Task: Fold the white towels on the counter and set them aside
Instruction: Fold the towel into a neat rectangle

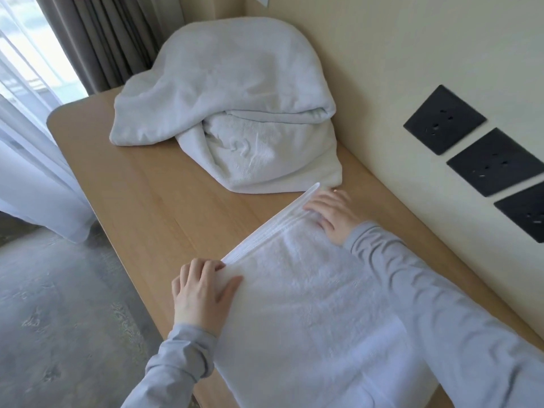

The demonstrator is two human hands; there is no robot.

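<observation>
A white towel (309, 304) lies flat on the counter (141, 195). The left hand (203, 290) pinches its far left corner, and the right hand (332, 213) presses flat, fingers spread, on its far right corner.

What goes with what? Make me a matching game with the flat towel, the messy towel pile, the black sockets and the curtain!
Things:
1. flat towel
2. towel pile
3. black sockets
4. curtain

Places:
A. on the wall at the right
B. heaped at the far end of the counter
C. hanging beside the window
D. spread out, touched by the left hand and right hand

Pairs: 1-D, 2-B, 3-A, 4-C.
</observation>
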